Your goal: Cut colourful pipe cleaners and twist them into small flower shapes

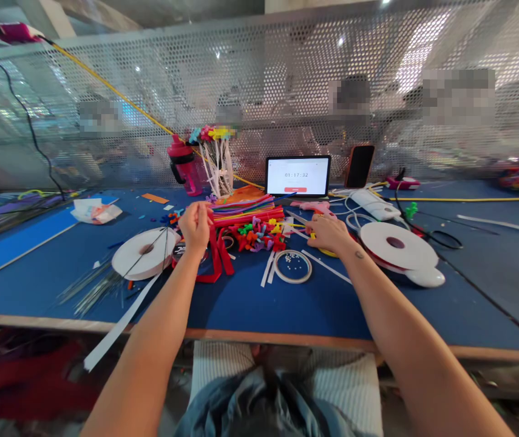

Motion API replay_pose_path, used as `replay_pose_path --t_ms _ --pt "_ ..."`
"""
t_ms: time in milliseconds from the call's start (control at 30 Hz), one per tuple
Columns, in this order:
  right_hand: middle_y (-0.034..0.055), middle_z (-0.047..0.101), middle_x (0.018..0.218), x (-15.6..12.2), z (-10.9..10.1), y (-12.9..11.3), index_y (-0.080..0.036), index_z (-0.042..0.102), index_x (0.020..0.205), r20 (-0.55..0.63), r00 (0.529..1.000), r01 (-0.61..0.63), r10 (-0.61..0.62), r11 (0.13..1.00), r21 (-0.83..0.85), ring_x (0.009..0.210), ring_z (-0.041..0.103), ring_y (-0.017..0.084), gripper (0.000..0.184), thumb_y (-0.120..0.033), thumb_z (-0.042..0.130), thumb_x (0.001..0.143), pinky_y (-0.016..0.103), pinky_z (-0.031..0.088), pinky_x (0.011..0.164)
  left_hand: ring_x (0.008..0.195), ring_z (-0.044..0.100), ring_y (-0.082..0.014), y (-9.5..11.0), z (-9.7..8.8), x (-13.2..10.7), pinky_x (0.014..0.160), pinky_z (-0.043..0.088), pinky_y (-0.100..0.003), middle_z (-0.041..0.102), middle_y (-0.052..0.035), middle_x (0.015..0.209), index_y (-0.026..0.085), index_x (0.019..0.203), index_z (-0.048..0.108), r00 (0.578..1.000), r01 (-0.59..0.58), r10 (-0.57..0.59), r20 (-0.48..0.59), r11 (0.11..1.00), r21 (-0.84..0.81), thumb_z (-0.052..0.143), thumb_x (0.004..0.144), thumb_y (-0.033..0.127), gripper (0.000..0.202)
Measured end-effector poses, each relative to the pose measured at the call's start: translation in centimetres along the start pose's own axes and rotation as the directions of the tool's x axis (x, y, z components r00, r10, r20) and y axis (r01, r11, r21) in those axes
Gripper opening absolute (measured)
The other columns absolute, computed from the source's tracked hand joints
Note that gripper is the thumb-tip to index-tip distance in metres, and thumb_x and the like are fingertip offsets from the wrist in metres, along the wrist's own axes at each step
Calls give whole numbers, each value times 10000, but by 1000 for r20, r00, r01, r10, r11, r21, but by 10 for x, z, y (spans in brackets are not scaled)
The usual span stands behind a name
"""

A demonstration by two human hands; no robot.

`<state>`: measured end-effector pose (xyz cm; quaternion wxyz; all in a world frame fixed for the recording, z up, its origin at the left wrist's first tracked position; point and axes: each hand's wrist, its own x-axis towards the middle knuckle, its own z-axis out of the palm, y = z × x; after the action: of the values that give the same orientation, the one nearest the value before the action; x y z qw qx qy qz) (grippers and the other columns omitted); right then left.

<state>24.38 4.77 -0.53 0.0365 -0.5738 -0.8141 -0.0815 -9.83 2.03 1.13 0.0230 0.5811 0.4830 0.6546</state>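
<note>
Head view shows the left hand (195,227) with its fingertips bunched together at the front edge of a stack of multicoloured pipe cleaners (245,212), above a red ribbon (216,262) looped on the blue counter (250,309), though what they pinch is hidden. The right hand (329,235) lies low with fingers spread, just beside a heap of small bent pipe-cleaner pieces (259,238) and near a wide white tape reel (398,246).
</note>
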Motion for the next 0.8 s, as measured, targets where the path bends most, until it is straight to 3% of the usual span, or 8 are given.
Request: replay_pose_path --t_ms 133,233,333,400,467,567,667,800 --pt "96 559 1019 1 1 0 -214 672 855 5 999 -53 54 998 -44 985 486 273 206 -299 559 705 351 387 729 419 457 -48 -8 -14 18 405 311 -181 556 -8 693 131 893 561 930 90 -163 -328 969 -228 270 905 455 436" --pt "97 554 1060 3 3 -1 -232 663 929 15 995 -98 99 994 -48 1014 474 283 251 -306 550 716 369 402 741 418 430 -45 -16 -25 30 396 294 -182 544 -12 679 117 862 546 866 100 -244 -436 940 -327 241 906 445 450" --pt "95 552 1091 4 4 0 -248 641 1016 13 989 -144 145 987 -73 1031 471 283 313 -248 541 719 383 412 766 420 428 -42 -22 -29 35 416 310 -188 565 -17 658 106 836 543 907 193 -286 -310 935 -297 258 901 431 437" --pt "99 543 1121 4 4 0 -256 627 1058 17 985 -169 171 983 -71 1042 468 289 348 -230 532 724 383 421 761 432 456 -55 -21 -31 34 435 340 -197 582 -19 637 115 810 555 953 268 -286 -100 950 -162 320 871 472 432" --pt "109 531 1141 3 5 0 -252 610 1096 29 983 -177 179 982 -61 1050 466 292 377 -216 516 733 380 429 751 501 525 -92 -15 -34 30 488 390 -215 612 -33 643 135 769 586 950 235 -252 186 966 107 420 808 534 433" --pt "119 525 1139 2 6 0 -235 595 1116 34 985 -169 171 984 -50 1046 475 288 391 -194 493 740 383 438 746 736 613 -186 -3 -42 21 661 447 -269 668 -70 780 171 782 643 758 -82 -281 589 854 513 548 689 591 440" --pt "120 526 1133 2 7 0 -230 592 1108 25 986 -163 164 986 -30 1034 490 285 377 -205 479 749 386 448 734 988 582 -269 4 -51 12 827 431 -323 635 -107 1076 199 1036 618 526 -328 -433 732 691 645 626 589 600 600" --pt "130 519 1139 1 8 -1 -216 587 1113 25 986 -163 163 987 -14 1037 494 287 352 -242 443 793 390 452 737 1086 528 -304 3 -62 6 882 412 -354 530 -139 1243 201 1239 489 464 -407 -547 697 567 716 638 586 536 749"
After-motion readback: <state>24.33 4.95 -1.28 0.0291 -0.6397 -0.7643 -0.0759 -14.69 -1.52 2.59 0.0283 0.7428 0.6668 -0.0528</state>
